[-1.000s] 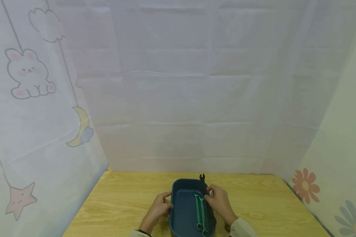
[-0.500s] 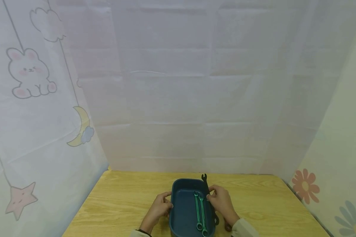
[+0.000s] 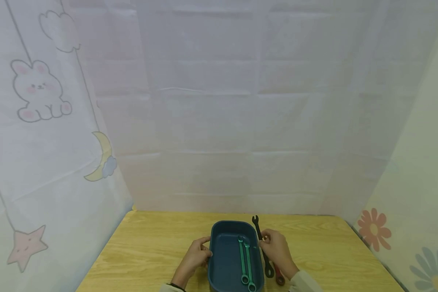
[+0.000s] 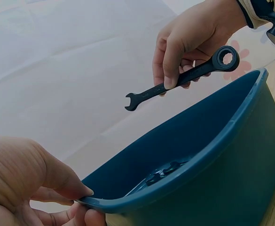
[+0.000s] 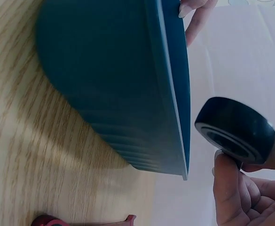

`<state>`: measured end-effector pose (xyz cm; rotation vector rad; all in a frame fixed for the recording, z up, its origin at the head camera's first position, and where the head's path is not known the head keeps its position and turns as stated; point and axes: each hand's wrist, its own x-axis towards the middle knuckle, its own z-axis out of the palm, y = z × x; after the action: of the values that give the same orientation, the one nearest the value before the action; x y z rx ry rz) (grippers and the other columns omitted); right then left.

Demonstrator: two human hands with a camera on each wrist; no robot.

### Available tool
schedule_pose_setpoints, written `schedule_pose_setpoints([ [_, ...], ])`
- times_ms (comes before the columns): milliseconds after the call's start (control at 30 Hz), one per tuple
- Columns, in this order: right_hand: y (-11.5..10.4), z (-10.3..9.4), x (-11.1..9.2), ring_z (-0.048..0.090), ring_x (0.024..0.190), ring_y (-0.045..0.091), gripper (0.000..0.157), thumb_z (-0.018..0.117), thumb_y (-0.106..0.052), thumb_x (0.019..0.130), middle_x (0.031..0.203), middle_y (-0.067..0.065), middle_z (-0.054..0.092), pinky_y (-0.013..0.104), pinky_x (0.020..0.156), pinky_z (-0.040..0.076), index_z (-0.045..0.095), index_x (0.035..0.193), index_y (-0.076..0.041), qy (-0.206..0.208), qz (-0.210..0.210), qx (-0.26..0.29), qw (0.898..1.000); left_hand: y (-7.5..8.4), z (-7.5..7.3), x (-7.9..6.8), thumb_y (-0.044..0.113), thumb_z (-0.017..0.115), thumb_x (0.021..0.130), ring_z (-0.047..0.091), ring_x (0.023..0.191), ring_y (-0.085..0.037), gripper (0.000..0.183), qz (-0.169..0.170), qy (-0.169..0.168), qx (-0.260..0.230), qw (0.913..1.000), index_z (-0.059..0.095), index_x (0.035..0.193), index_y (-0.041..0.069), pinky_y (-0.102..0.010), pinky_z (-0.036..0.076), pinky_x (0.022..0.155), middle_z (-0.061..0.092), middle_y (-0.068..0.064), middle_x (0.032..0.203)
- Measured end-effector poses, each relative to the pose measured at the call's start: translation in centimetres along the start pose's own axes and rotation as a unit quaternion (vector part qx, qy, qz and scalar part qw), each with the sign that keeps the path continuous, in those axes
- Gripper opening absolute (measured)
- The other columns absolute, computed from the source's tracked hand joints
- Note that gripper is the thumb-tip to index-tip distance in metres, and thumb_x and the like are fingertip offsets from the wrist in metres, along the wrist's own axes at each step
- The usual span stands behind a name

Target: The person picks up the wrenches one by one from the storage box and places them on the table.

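A dark blue bin [image 3: 214, 226] stands on the table, and two green combination wrenches [image 3: 249, 263] lie along its right side. My left hand [image 3: 194, 258] pinches the bin's left rim between thumb and fingers, as the left wrist view also shows. Above the right rim, my right hand [image 3: 276, 247] pinches a black combination wrench [image 4: 193, 73] by the middle of its shaft. Its ring end [image 5: 236, 129] looms large in the right wrist view. The black wrench hangs in the air, touching neither the bin nor the table.
A red wrench [image 3: 279, 278] lies on the wooden table [image 3: 160, 235] to the right of the bin, partly covered by my right hand and arm. Behind the table hangs a pale cloth wall [image 3: 219, 121], with printed cloth at both sides.
My right hand has carried the black wrench rightward, from over the bin's inside to beyond its right rim. More of the red wrench shows. My left hand stays on the rim.
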<state>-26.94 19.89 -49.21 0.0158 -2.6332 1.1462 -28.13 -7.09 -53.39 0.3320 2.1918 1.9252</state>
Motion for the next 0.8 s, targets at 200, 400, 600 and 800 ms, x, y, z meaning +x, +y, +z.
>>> schedule_pose_setpoints([
  [200,0.1,-0.6,-0.1,0.046,0.054,0.011,0.016,0.065,-0.003,0.073,0.061,-0.002,0.053,0.023,0.043,0.038,0.065,0.088,0.000,0.007,-0.011,-0.009,1.000,0.0,0.0,0.1,-0.002,0.052,0.075,0.050,0.046,-0.011,0.060,0.002,0.004,0.003,1.0000,0.036,0.133,-0.006,-0.027,0.045,0.042,0.060,-0.019,0.071],
  [400,0.5,-0.7,-0.2,0.045,0.054,0.012,0.017,0.065,-0.004,0.073,0.063,-0.001,0.052,0.024,0.044,0.038,0.065,0.090,-0.001,0.002,-0.001,-0.007,1.000,-0.1,0.1,0.1,-0.001,0.052,0.075,0.049,0.047,-0.011,0.061,0.004,0.007,0.006,1.0000,0.035,0.133,-0.006,-0.027,0.044,0.042,0.059,-0.016,0.071],
  [600,0.9,-0.8,-0.2,0.044,0.055,0.013,0.013,0.065,-0.005,0.074,0.063,0.001,0.051,0.025,0.045,0.036,0.065,0.086,-0.003,0.000,0.006,-0.022,1.000,-0.1,0.1,0.0,-0.002,0.051,0.076,0.050,0.047,-0.012,0.059,0.007,0.006,0.015,0.9998,0.037,0.133,-0.005,-0.028,0.044,0.042,0.061,-0.018,0.071],
  [800,1.0,-1.0,-0.2,0.047,0.061,0.013,0.013,0.066,-0.005,0.073,0.072,0.002,0.057,0.026,0.050,0.040,0.065,0.086,-0.003,0.008,0.008,-0.033,0.999,0.0,0.1,0.1,-0.002,0.052,0.075,0.050,0.047,-0.010,0.060,0.005,0.005,0.006,1.0000,0.036,0.133,-0.006,-0.027,0.045,0.042,0.060,-0.018,0.072],
])
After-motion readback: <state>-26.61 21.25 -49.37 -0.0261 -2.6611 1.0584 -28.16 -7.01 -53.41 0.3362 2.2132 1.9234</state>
